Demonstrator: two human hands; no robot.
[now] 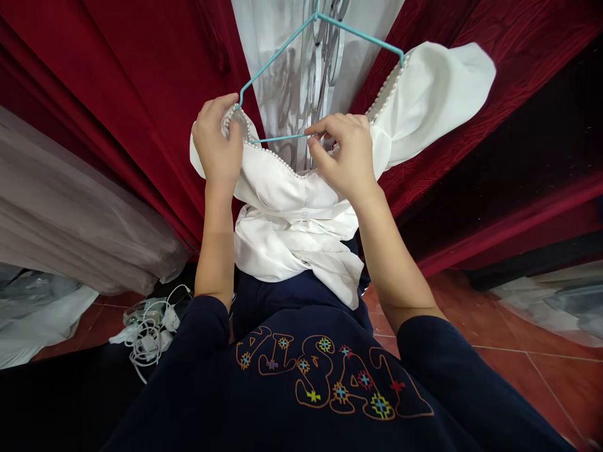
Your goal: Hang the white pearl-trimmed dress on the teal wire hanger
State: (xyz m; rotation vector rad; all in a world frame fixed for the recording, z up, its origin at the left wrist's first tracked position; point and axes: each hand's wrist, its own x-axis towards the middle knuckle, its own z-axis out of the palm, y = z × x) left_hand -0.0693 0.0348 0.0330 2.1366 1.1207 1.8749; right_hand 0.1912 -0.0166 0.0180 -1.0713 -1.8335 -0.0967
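Note:
A white dress (282, 188) with puffed sleeves and pearl beading along its neckline hangs in front of me on a light-blue hanger (277, 53). My left hand (219, 141) is closed around the beaded shoulder on the left, beside that end of the hanger. With thumb and fingers pinched, my right hand (346, 150) holds the hanger's bottom bar just above the neckline; its other fingers are partly hidden. The right sleeve (440, 100) puffs outward below the hanger's right end. Lower folds of the dress bunch against my dark clothing.
Dark red curtains (141, 81) flank a white curtain (277, 75) and scrolled metalwork (320, 69). Pale tulle (80, 201) hangs at left. Tangled white cables (149, 336) lie low on the left, and red floor tiles (513, 320) show at right.

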